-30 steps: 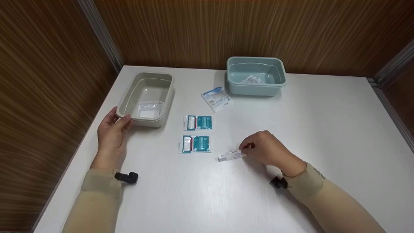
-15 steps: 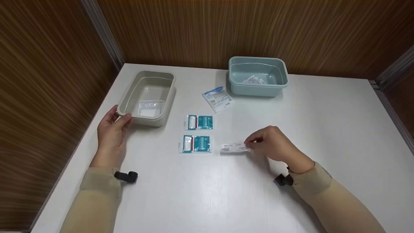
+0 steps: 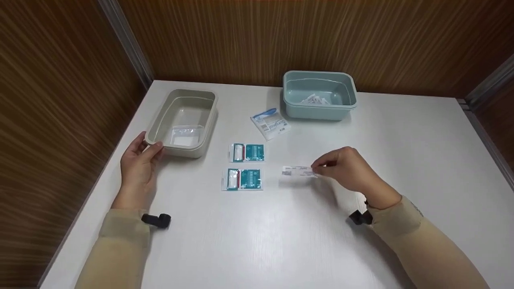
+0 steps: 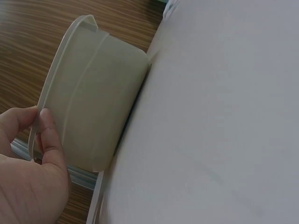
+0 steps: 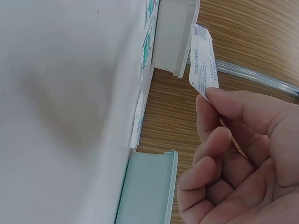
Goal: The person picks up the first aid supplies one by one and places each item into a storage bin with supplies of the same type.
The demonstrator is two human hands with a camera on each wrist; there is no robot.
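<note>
My left hand (image 3: 137,172) holds the near left corner of a beige plastic bin (image 3: 192,152), with the thumb on its rim. In the left wrist view, finger and thumb pinch the rim of that bin (image 4: 100,93). Between thumb and forefinger, my right hand (image 3: 348,170) pinches one end of a slim, white wrapped adhesive bandage (image 3: 296,171) above the table. Small print covers the wrapped bandage (image 5: 203,60) in the right wrist view. Two teal and white packets (image 3: 254,153) lie flat, one nearer than the other, left of the bandage.
A white packet with a blue corner (image 3: 271,123) lies beside a light blue bin (image 3: 317,112), which contains several small white packets (image 3: 314,99). One clear and white packet (image 3: 187,135) rests inside the beige bin. Wood-grain panels (image 3: 257,40) border the white table (image 3: 241,241).
My right hand has lifted the wrapped adhesive bandage off the table and carried it up and slightly right. The left hand stays at the beige bin.
</note>
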